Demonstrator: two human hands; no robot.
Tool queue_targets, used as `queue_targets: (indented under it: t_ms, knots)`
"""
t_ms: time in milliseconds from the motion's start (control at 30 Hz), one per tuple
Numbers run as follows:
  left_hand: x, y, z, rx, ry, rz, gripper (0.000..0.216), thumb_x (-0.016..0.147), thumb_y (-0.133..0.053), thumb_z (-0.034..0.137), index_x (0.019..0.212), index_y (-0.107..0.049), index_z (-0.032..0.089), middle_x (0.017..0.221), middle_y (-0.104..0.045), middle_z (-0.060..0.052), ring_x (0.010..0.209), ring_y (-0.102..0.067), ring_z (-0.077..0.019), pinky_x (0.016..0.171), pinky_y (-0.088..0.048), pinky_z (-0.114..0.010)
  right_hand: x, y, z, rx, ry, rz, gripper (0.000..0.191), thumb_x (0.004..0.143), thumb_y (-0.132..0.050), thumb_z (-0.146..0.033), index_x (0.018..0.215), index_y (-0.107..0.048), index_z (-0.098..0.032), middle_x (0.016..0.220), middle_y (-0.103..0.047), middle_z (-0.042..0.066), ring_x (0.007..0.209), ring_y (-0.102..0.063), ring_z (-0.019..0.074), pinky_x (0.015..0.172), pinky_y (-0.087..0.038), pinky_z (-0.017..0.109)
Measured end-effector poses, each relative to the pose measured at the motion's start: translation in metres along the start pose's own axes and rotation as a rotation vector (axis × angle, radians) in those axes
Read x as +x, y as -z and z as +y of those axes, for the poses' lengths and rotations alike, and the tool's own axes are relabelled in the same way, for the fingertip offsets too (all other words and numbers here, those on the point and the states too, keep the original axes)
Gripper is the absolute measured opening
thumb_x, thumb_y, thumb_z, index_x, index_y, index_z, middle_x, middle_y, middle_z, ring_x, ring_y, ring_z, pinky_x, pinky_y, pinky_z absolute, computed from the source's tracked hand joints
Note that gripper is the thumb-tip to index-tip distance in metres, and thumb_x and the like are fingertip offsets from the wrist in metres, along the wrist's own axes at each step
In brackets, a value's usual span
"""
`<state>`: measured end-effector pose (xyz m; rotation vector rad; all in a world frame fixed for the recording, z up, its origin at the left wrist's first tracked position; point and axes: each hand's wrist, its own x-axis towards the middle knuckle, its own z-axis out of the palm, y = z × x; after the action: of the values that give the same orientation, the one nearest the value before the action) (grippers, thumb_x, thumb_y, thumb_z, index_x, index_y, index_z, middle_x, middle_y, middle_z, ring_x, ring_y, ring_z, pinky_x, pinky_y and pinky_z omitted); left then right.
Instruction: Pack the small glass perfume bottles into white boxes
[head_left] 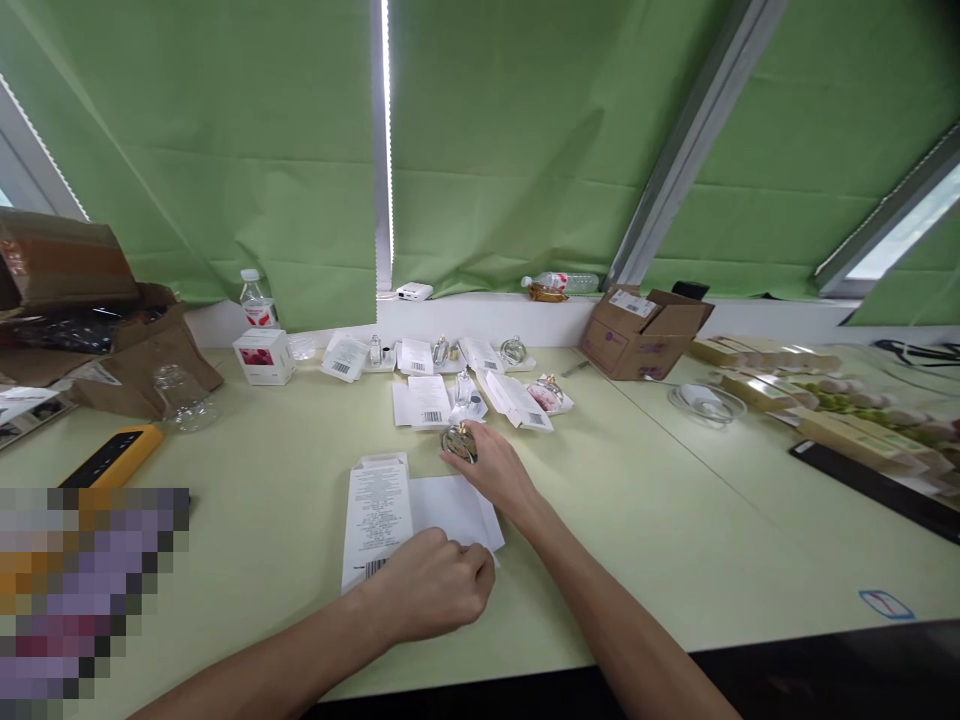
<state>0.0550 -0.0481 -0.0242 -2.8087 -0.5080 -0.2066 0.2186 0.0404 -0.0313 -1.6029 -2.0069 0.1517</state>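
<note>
1. My right hand (491, 465) pinches a round, gold-topped glass bottle (457, 443) beyond a white sheet (452, 502).
2. My left hand (442, 588) curls; its grip I cannot tell.
3. White cardboard carton (379, 508): barcode (376, 568), illegibly small print.

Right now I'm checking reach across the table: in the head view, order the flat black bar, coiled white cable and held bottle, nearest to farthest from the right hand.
1. Held bottle: in the right hand.
2. Coiled white cable: to the right, toward the back.
3. Flat black bar: farther right.
</note>
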Motion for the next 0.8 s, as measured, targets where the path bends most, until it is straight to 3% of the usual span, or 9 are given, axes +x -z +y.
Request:
queue_targets:
  t_ms: [100, 167, 300, 400, 500, 600, 700, 800]
  knots:
    - [0.000, 0.005, 0.000, -0.023, 0.054, 0.151, 0.045, 0.096, -0.036, 0.049, 0.100, -0.060, 0.012, 0.068, -0.063, -0.003, 0.049, -0.059, -0.0173, 0.041, -0.028, -0.030, -0.002, 0.007, -0.002, -0.004, -0.046, 0.081, 0.060, 0.084, -0.051, -0.062, 0.127, -0.050, -0.019, 0.120, -0.062, 0.012, 0.105, -0.058, 0.0286, 0.081, -0.044, 0.036]
    - [0.000, 0.009, -0.003, -0.040, 0.062, 0.289, 0.049, 0.094, -0.036, 0.055, 0.096, -0.062, 0.013, 0.064, -0.062, -0.002, 0.047, -0.058, -0.0165, 0.041, -0.027, -0.030, -0.003, 0.014, -0.003, 0.020, -0.042, 0.144, 0.054, 0.089, -0.044, -0.060, 0.126, -0.053, -0.021, 0.119, -0.063, 0.010, 0.105, -0.059, 0.0272, 0.081, -0.044, 0.036]
    - [-0.002, 0.014, -0.021, -0.043, 0.114, 0.538, 0.038, 0.091, -0.049, 0.039, 0.062, -0.057, 0.017, 0.050, -0.054, 0.002, 0.042, -0.051, -0.0116, 0.042, -0.022, -0.030, -0.005, 0.029, -0.003, 0.084, 0.032, 0.313, 0.040, 0.097, -0.035, -0.046, 0.111, -0.062, -0.020, 0.104, -0.068, 0.007, 0.080, -0.062, 0.0190, 0.074, -0.044, 0.031]
    - [-0.010, 0.015, -0.046, -0.019, 0.242, 0.614, 0.039, 0.089, -0.052, 0.027, 0.052, -0.051, 0.017, 0.046, -0.052, 0.003, 0.041, -0.046, -0.0091, 0.044, -0.022, -0.029, -0.007, 0.039, 0.001, 0.134, 0.090, 0.434, 0.034, 0.096, -0.041, -0.042, 0.100, -0.066, -0.019, 0.094, -0.069, 0.005, 0.061, -0.054, 0.0137, 0.064, -0.043, 0.028]
    - [-0.022, 0.016, -0.077, -0.046, 0.482, 0.608, 0.045, 0.091, -0.049, 0.029, 0.048, -0.048, 0.016, 0.043, -0.050, 0.002, 0.039, -0.039, -0.0076, 0.045, -0.021, -0.027, -0.012, 0.048, 0.007, 0.198, 0.048, 0.482, 0.033, 0.094, -0.045, -0.042, 0.094, -0.068, -0.018, 0.085, -0.069, 0.005, 0.059, -0.054, 0.0132, 0.059, -0.043, 0.026]
    - [-0.037, 0.016, -0.105, -0.093, 0.747, 0.502, 0.047, 0.094, -0.042, 0.037, 0.052, -0.051, 0.016, 0.048, -0.055, 0.000, 0.043, -0.043, -0.0093, 0.047, -0.021, -0.026, -0.030, 0.056, 0.010, 0.286, -0.087, 0.469, 0.037, 0.092, -0.047, -0.047, 0.092, -0.069, -0.018, 0.083, -0.069, 0.006, 0.061, -0.056, 0.0145, 0.056, -0.045, 0.026]
    - [-0.049, 0.014, -0.126, -0.103, 0.927, 0.356, 0.050, 0.094, -0.036, 0.044, 0.054, -0.053, 0.018, 0.052, -0.058, -0.003, 0.048, -0.049, -0.0138, 0.049, -0.022, -0.027, -0.077, 0.059, 0.006, 0.391, -0.275, 0.495, 0.041, 0.090, -0.045, -0.053, 0.092, -0.069, -0.019, 0.082, -0.069, 0.007, 0.058, -0.057, 0.0160, 0.054, -0.048, 0.028]
    - [-0.057, 0.009, -0.138, -0.127, 1.009, 0.225, 0.053, 0.094, -0.031, 0.047, 0.058, -0.058, 0.020, 0.056, -0.060, -0.006, 0.054, -0.055, -0.0183, 0.051, -0.024, -0.028, -0.149, 0.053, -0.007, 0.319, -0.468, 0.711, 0.046, 0.086, -0.047, -0.059, 0.093, -0.071, -0.021, 0.076, -0.068, 0.011, 0.059, -0.061, 0.0226, 0.050, -0.050, 0.035]
